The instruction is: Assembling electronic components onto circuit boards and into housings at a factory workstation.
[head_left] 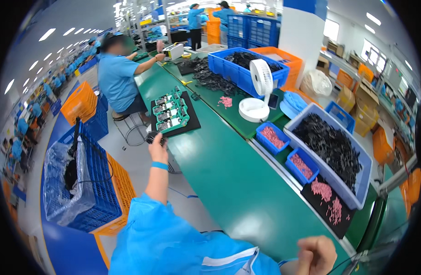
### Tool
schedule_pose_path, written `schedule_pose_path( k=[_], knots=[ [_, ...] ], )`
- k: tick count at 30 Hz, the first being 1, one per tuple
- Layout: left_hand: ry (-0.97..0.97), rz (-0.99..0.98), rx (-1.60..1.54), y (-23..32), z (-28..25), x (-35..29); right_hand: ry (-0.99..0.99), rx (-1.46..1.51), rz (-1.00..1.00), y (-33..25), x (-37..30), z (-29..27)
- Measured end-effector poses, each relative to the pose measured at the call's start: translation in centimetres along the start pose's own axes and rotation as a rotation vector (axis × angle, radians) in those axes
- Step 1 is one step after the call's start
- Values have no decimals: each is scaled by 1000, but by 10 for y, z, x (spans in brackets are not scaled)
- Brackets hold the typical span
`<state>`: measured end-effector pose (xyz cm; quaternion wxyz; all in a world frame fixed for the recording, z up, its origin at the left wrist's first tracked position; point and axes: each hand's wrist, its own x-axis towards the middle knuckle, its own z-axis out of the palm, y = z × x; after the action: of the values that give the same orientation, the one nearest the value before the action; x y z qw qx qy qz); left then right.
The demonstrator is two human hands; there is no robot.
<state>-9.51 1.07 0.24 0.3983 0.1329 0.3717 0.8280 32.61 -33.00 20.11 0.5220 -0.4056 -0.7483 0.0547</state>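
My left hand, with a blue band at the wrist, is stretched forward over the left edge of the green bench. Its fingers are closed on a small black part whose kind I cannot make out. Just beyond it, a black mat carries several green-edged fixtures with pale and dark pieces in them. At the lower right, above the near bench, my right hand has its fingers curled inward. What they hold, if anything, is hidden.
Small blue bins of pink pieces and a large grey-blue tub of black parts line the right side. A white fan stands near a blue crate. A co-worker sits ahead. A plastic-lined blue crate stands left.
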Motion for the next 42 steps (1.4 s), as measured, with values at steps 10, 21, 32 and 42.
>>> schedule_pose_path(
  k=[10, 21, 32, 42],
  knots=[
    [141, -203, -152, 2, -14, 84, 283, -304, -670, -27, 36, -5],
    [78, -297, -223, 5, -25, 115, 298, -321, 137, -27, -23, -11],
    [-109, -339, -100, -24, 18, -18, -63, 492, 668, 95, -39, 17],
    [-439, -730, 39, -7, -23, -207, -242, 944, 1145, 176, -25, 168]
  ],
)
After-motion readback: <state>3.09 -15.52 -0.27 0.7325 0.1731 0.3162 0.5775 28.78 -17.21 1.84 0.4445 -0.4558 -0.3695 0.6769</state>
